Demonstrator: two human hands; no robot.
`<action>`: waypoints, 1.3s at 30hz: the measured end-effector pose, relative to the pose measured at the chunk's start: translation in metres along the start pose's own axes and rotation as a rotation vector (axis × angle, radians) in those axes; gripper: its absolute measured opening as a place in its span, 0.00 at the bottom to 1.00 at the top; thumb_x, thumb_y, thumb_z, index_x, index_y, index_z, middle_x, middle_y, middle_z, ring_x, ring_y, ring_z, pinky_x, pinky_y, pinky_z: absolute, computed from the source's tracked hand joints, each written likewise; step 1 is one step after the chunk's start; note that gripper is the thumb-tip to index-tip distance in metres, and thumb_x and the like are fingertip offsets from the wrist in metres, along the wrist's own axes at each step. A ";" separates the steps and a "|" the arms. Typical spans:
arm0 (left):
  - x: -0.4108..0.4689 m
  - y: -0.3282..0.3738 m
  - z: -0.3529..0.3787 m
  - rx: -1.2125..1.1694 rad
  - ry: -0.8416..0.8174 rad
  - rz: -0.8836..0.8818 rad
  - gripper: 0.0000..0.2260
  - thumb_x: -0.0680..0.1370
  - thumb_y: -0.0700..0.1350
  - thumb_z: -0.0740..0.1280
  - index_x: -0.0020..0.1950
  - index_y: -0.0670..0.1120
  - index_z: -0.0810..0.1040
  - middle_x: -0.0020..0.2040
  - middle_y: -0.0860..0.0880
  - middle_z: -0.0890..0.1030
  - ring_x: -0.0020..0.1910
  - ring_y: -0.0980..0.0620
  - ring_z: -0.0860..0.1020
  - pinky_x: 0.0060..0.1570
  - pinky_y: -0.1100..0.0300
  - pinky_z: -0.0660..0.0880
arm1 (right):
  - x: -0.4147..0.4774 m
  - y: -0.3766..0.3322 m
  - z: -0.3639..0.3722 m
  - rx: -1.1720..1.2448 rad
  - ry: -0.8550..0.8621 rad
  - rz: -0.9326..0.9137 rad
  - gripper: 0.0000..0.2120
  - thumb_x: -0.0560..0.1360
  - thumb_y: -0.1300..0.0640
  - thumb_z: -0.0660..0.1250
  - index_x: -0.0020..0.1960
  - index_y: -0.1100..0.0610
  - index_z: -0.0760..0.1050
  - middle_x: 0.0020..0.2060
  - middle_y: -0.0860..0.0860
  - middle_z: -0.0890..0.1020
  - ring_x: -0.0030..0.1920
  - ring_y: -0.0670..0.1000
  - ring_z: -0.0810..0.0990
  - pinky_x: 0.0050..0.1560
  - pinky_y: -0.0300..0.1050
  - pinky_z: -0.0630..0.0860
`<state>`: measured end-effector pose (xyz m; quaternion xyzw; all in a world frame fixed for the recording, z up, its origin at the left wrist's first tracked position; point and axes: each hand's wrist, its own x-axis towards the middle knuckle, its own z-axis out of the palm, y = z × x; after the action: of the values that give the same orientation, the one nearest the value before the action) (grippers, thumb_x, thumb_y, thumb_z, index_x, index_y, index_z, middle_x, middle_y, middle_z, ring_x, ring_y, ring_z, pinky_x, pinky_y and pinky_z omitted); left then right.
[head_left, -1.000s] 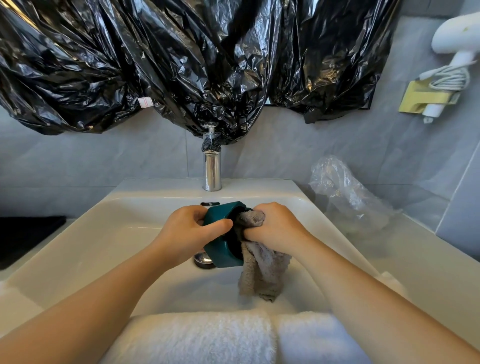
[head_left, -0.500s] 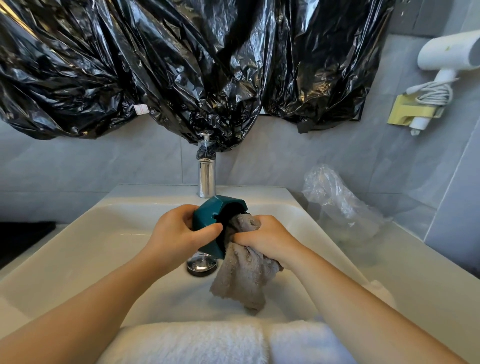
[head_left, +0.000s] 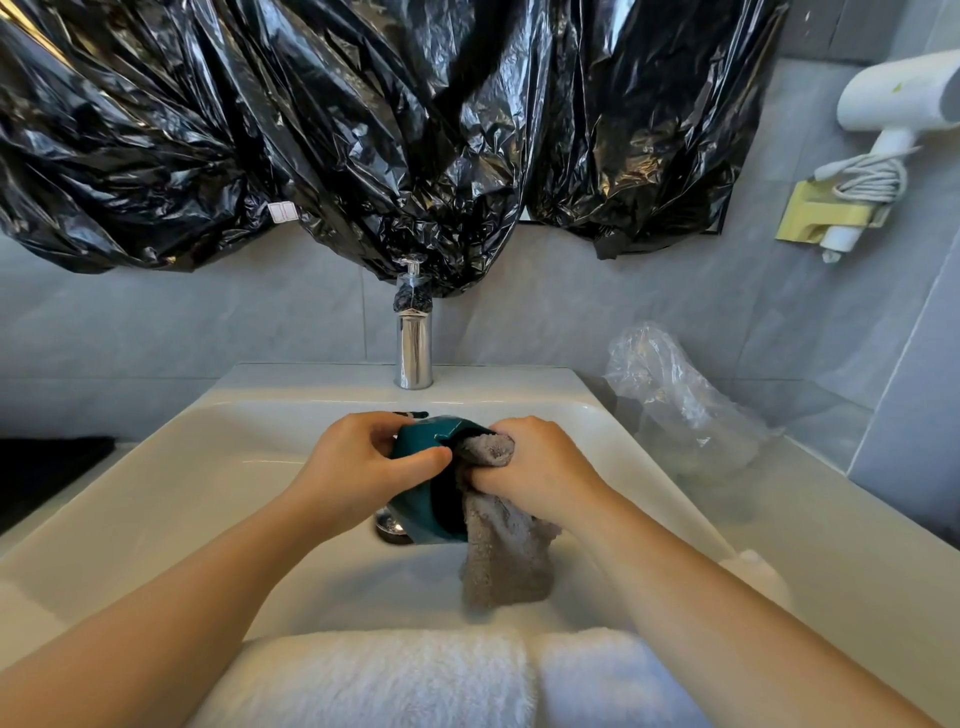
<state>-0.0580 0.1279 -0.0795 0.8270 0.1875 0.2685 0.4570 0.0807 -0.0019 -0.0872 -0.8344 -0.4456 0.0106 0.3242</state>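
Over the white sink basin (head_left: 218, 467) my left hand (head_left: 358, 467) grips a dark teal cup (head_left: 421, 499) by its outer wall, its mouth turned toward the right. My right hand (head_left: 540, 467) holds a grey cloth (head_left: 498, 561) bunched at the cup's rim, pressing part of it against the opening. The rest of the cloth hangs down into the basin. The cup's inside is mostly hidden by the cloth and my fingers.
A chrome tap (head_left: 414, 343) stands behind the basin and a drain plug (head_left: 389, 527) shows under the cup. White towels (head_left: 415, 675) lie along the front edge. A crumpled clear plastic bag (head_left: 675, 395) sits on the right counter. Black plastic sheeting (head_left: 363, 130) and a white hair dryer (head_left: 893, 98) hang on the wall.
The cup has been turned in my left hand and sits lower over the drain again. My right hand has shifted the cloth up to the cup's top rim.
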 end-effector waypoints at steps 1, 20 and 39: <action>0.000 -0.001 0.000 -0.001 -0.007 -0.023 0.10 0.71 0.48 0.74 0.50 0.51 0.79 0.44 0.53 0.84 0.45 0.55 0.83 0.43 0.64 0.81 | 0.001 0.002 0.001 0.065 -0.067 0.053 0.08 0.68 0.51 0.73 0.37 0.54 0.77 0.34 0.49 0.81 0.37 0.51 0.79 0.37 0.47 0.74; 0.006 -0.004 0.001 -0.005 0.067 -0.053 0.11 0.74 0.52 0.71 0.48 0.45 0.82 0.40 0.48 0.84 0.41 0.51 0.82 0.37 0.62 0.79 | 0.001 0.000 0.000 0.110 0.063 0.106 0.13 0.65 0.44 0.76 0.42 0.51 0.79 0.39 0.47 0.82 0.42 0.48 0.80 0.41 0.47 0.77; 0.014 -0.017 -0.005 -0.018 0.243 -0.200 0.31 0.68 0.64 0.67 0.43 0.34 0.80 0.38 0.35 0.80 0.36 0.40 0.78 0.38 0.48 0.76 | -0.006 -0.011 -0.006 0.218 0.263 0.104 0.26 0.69 0.47 0.76 0.60 0.50 0.68 0.56 0.46 0.74 0.54 0.47 0.74 0.40 0.34 0.67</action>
<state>-0.0510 0.1480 -0.0876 0.7615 0.3205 0.3213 0.4628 0.0703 -0.0050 -0.0781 -0.8106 -0.3518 -0.0335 0.4670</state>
